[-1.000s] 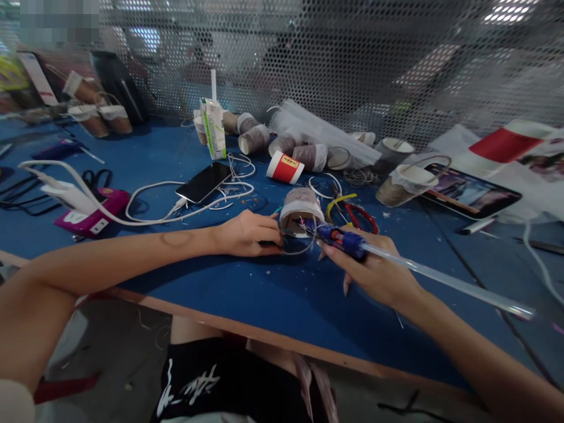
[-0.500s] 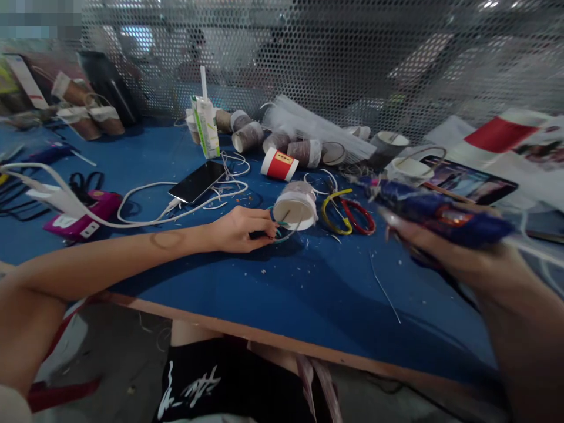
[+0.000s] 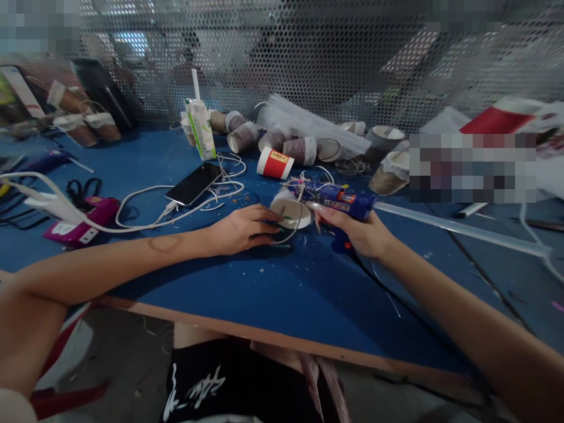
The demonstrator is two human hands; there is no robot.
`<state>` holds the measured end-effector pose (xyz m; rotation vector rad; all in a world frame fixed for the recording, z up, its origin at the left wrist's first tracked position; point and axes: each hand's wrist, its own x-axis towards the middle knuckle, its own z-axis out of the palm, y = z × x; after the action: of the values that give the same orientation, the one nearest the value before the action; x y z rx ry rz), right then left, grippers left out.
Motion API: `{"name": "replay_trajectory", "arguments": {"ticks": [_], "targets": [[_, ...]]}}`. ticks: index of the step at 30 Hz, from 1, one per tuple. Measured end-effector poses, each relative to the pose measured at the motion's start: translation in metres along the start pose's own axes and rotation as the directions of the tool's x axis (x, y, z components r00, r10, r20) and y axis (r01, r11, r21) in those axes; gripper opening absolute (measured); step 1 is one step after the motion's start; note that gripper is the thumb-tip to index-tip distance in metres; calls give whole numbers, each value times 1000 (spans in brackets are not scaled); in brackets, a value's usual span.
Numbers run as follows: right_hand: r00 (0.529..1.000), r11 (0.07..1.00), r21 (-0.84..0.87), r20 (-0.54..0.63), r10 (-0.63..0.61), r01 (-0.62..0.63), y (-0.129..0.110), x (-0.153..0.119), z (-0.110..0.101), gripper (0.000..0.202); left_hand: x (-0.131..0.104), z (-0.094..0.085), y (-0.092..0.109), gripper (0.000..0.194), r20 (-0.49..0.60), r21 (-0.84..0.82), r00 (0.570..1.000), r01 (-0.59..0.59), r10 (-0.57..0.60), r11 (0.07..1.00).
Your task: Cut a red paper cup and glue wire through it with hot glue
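A paper cup (image 3: 289,214) wrapped in cord lies on its side, its open mouth towards me, a thin wire handle looping at the rim. My left hand (image 3: 247,229) is closed at the cup's left edge, fingers against the rim and handle. My right hand (image 3: 363,232) grips a blue glue gun (image 3: 337,198), with a long clear glue stick (image 3: 458,229) out of its back. The gun's nozzle is above the cup, with glue strings around it; whether it touches cannot be made out. The gun and hand cover the scissors' place.
Behind stand a red-and-white paper cup (image 3: 275,163), several cord-wrapped cups (image 3: 244,138), a bundle of clear glue sticks (image 3: 308,126) and a drink carton (image 3: 201,129). At left lie a phone (image 3: 194,183), white cables and a magenta power strip (image 3: 83,220). The gun's black cord crosses the table.
My right hand has brought the glue gun leftwards from the right side to the cup. My left hand has stayed at the cup, its fingers shifted slightly along the rim.
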<state>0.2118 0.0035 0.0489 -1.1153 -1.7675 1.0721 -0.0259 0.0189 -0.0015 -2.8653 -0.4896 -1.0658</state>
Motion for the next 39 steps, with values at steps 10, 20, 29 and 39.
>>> {"name": "replay_trajectory", "arguments": {"ticks": [10,20,29,39], "targets": [[999,999,-5,-10,-33,33,0,3,1,43,-1,-4,9,62,-116,306,957,289,-266,907],[998,997,-21,2,-70,70,1,6,2,43,-2,5,-5,54,240,193,939,202,-246,960],[999,999,-18,-28,-29,29,-1,4,4,42,0,0,4,43,261,103,923,264,-282,959],[998,999,-28,-50,-33,32,0,4,6,43,5,-4,5,28,315,-161,878,424,-361,891]]}}
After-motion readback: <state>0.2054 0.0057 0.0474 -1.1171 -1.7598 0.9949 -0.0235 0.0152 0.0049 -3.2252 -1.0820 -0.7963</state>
